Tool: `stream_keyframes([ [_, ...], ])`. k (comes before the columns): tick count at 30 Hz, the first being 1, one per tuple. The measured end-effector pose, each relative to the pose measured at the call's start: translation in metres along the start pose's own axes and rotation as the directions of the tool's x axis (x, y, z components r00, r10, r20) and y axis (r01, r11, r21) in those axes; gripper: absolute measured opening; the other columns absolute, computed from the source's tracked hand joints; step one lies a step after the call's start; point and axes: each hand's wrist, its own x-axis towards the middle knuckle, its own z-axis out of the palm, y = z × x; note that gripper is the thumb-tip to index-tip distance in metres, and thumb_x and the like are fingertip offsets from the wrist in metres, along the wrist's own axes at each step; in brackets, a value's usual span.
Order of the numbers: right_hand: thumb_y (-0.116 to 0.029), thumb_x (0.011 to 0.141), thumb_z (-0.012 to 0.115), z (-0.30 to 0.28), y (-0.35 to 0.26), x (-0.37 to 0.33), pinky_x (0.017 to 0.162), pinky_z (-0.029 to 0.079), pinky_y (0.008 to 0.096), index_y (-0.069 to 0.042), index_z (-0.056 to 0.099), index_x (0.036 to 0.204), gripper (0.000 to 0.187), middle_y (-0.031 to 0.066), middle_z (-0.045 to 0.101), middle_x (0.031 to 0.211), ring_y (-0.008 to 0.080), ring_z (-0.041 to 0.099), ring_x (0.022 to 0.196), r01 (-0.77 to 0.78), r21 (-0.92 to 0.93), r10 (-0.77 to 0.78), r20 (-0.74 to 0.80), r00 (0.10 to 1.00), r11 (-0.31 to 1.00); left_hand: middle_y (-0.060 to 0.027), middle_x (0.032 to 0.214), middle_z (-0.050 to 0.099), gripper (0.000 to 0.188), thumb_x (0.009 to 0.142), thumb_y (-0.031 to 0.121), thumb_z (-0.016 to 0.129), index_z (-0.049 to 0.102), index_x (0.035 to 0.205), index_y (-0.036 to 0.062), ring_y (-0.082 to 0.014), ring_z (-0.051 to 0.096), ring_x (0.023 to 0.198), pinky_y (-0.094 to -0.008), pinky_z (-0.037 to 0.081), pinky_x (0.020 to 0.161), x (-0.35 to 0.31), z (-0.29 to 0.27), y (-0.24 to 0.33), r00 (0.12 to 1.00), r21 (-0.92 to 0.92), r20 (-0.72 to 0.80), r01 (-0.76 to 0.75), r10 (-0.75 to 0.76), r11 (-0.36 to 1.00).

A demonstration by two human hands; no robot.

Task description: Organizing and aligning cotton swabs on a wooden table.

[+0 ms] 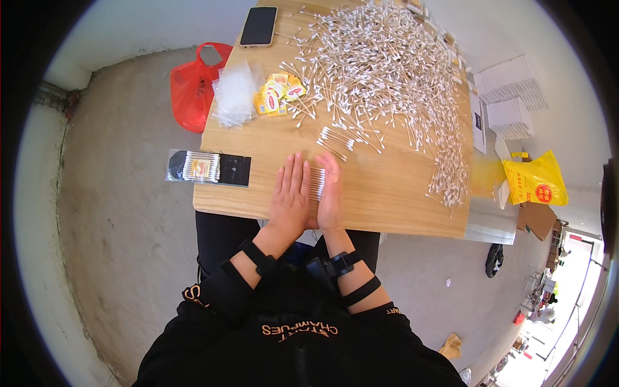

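Near the table's front edge, a neat row of cotton swabs (316, 184) lies between my two hands. My left hand (291, 197) rests flat along the row's left side, fingers stretched out together. On the other side my right hand (331, 193) stands on its edge, fingers extended and slightly curved, its palm turned toward the swabs. Just beyond my fingertips is a small loose group of swabs (335, 140). Farther off, a big heap of swabs (387, 58) spreads over the far right. Both palms hide the row's ends in part.
At the left edge lies a clear pouch (209, 168) with swabs and a card. Behind it are clear plastic bags (235, 95), yellow cards (278, 94) and a phone (259, 27). A red plastic bag (188, 93) hangs left; a yellow bag (537, 180) is beyond the right edge.
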Motion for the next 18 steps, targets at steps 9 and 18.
stream_keyframes([
  [9,-0.018,0.094,0.052,0.019,0.003,0.007,0.1,0.037,0.0365,-0.002,0.047,0.13,0.04,0.015,0.046,0.128,0.024,0.045,0.121,0.022,-0.144,-0.056,-0.238,0.97,0.989,-0.0212,0.156,0.017,0.099,0.074,0.04,0.07,0.022,0.147,-0.0053,-0.0332,0.015,0.146,-0.0454,0.012,0.118,0.001,-0.018,-0.018,0.994,0.101,0.105,-0.028,0.017,0.995],
  [18,-0.011,0.079,0.07,-0.018,-0.021,0.031,0.062,0.048,0.0312,-0.007,0.068,0.088,0.009,0.0054,0.061,0.077,0.0169,0.06,0.068,-0.005,-0.678,0.033,0.028,0.999,0.735,-0.0193,0.157,0.016,0.124,0.058,0.07,0.07,0.023,0.147,-0.0017,-0.0312,0.012,0.147,-0.0485,0.011,0.117,-0.001,-0.024,-0.019,0.987,-0.113,0.157,-0.008,0.026,0.994],
])
